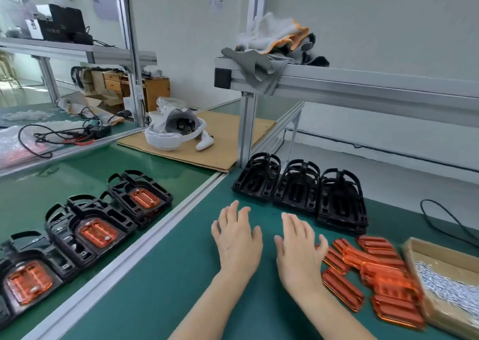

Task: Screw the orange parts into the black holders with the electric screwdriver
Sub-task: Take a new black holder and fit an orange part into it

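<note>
A green bench mat (pixel 160 282) runs along a pale wall, with an aluminium frame (pixel 363 85) carrying a heap of gloves (pixel 280 36) above it and a white headset (pixel 173 132) on cardboard at the far left. Both hands hover flat over the bare mat in the middle, the left hand (pixel 238 241) and the right hand (pixel 298 249) side by side, fingers spread and relaxed, gripping nothing. Three stacks of empty black holders (pixel 300 192) stand just beyond the fingertips, and the loose pile of orange parts (pixel 373 272) lies just to the right of the right hand, near a cardboard box of screws (pixel 445 285). Finished holders with orange inserts (pixel 93 232) sit on the left bench. No electric screwdriver is plainly visible. The sensible start, I would judge, is to draw one holder off a stack onto the open mat, seat a single orange part squarely in its recess, and hold it steady before driving screws straight, not tilted.
</note>
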Demonstrator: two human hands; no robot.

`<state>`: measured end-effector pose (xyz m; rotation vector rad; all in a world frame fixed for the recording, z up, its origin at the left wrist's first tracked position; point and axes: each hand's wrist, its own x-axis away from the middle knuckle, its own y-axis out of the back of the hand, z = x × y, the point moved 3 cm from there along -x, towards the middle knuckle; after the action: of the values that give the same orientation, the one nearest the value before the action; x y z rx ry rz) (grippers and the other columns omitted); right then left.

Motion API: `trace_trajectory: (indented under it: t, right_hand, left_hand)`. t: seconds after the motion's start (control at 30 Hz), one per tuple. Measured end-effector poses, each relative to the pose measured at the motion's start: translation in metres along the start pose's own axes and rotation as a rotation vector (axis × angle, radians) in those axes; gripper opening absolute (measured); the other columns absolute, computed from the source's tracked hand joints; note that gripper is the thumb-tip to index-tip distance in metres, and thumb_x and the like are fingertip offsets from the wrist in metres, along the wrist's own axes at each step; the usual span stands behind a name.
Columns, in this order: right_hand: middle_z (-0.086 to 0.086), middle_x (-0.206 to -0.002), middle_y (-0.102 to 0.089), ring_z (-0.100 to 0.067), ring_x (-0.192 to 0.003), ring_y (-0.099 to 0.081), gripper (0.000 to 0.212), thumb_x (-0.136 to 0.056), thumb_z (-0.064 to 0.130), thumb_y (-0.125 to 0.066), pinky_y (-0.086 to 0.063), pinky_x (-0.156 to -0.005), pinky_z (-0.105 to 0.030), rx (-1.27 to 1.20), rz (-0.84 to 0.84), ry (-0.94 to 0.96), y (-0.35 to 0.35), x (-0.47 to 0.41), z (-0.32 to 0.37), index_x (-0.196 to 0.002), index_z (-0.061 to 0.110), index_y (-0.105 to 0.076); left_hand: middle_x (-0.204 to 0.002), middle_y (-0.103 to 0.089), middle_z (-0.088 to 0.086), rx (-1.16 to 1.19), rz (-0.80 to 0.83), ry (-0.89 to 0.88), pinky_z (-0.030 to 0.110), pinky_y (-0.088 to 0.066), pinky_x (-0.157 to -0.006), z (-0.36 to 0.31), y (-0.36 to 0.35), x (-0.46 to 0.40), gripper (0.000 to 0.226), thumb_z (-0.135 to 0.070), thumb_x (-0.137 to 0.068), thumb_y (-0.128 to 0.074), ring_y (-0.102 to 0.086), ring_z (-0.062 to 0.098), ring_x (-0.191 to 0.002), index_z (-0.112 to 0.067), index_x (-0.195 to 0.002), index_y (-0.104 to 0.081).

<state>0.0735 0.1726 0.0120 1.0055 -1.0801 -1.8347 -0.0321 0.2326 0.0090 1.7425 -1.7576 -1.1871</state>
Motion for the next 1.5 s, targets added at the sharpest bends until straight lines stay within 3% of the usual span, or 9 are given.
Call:
trace_trajectory:
  t: [0.27, 0.4, 0.57, 0.8, 0.97, 1.23, 1.5]
  right_hand:
    - [0.013, -0.157, -0.015, -0.01, -0.145, -0.013, 0.051, -0.103, 0.03, -0.035, -0.007, -0.114, -0.046, 0.11, -0.038, -0.138, 0.034, -0.001, -0.069, -0.151, 0.027, -0.018]
    - [0.009, -0.159, -0.016, -0.012, -0.146, -0.012, 0.05, -0.104, 0.028, -0.034, -0.007, -0.116, -0.05, 0.125, -0.033, -0.194, 0.046, -0.01, -0.095, -0.152, 0.024, -0.019]
    - [0.007, -0.16, -0.013, -0.014, -0.147, -0.009, 0.052, -0.103, 0.024, -0.035, -0.002, -0.116, -0.055, 0.182, -0.005, -0.201, 0.049, -0.021, -0.116, -0.152, 0.022, -0.017]
    - [0.0, -0.161, -0.01, -0.021, -0.148, -0.006, 0.054, -0.103, 0.025, -0.037, -0.001, -0.116, -0.055, 0.161, -0.021, -0.21, 0.042, -0.032, -0.124, -0.152, 0.028, -0.016]
    - [-0.01, -0.161, -0.009, -0.029, -0.148, -0.008, 0.051, -0.104, 0.029, -0.034, -0.002, -0.116, -0.056, 0.143, -0.001, -0.305, 0.043, -0.057, -0.128, -0.152, 0.025, -0.019]
    - [-0.014, -0.159, -0.014, -0.03, -0.147, -0.012, 0.048, -0.104, 0.034, -0.03, -0.002, -0.116, -0.056, 0.103, 0.072, -0.366, 0.031, -0.07, -0.131, -0.151, 0.026, -0.024]
    - [-0.011, -0.159, -0.016, -0.025, -0.148, -0.012, 0.048, -0.105, 0.028, -0.031, -0.003, -0.117, -0.052, 0.07, -0.007, -0.328, 0.028, -0.068, -0.134, -0.151, 0.019, -0.024]
  left_hand:
    - [-0.14, -0.043, -0.012, -0.001, 0.071, -0.409, 0.03, -0.012, -0.11, -0.076, -0.048, -0.017, 0.039, -0.021, -0.093, -0.049, -0.026, 0.012, -0.135, -0.026, -0.132, -0.049]
    - [-0.137, -0.048, -0.009, 0.01, 0.105, -0.504, 0.03, -0.018, -0.107, -0.103, -0.068, -0.026, 0.043, -0.017, -0.09, -0.052, -0.034, 0.015, -0.131, -0.027, -0.132, -0.051]
    - [-0.143, -0.042, -0.005, -0.251, 0.083, -0.703, 0.035, -0.013, -0.112, -0.122, -0.089, -0.036, 0.048, -0.015, -0.09, -0.052, -0.029, 0.02, -0.135, -0.026, -0.137, -0.046]
    - [-0.153, -0.026, 0.003, -0.351, 0.084, -0.708, 0.039, -0.023, -0.109, -0.131, -0.105, -0.051, 0.056, -0.013, -0.086, -0.06, -0.031, 0.026, -0.134, -0.028, -0.137, -0.043]
    - [-0.151, -0.029, 0.003, -0.32, 0.114, -0.666, 0.037, -0.032, -0.104, -0.131, -0.109, -0.054, 0.05, -0.01, -0.086, -0.06, -0.037, 0.027, -0.13, -0.025, -0.133, -0.05]
    - [-0.149, -0.035, 0.001, -0.249, 0.074, -0.626, 0.036, -0.026, -0.108, -0.133, -0.114, -0.053, 0.042, -0.011, -0.087, -0.058, -0.041, 0.023, -0.127, -0.022, -0.128, -0.056]
    - [-0.147, -0.04, 0.0, -0.113, 0.056, -0.582, 0.031, -0.023, -0.108, -0.13, -0.116, -0.054, 0.042, 0.001, -0.087, -0.051, -0.037, 0.021, -0.131, -0.017, -0.124, -0.062]
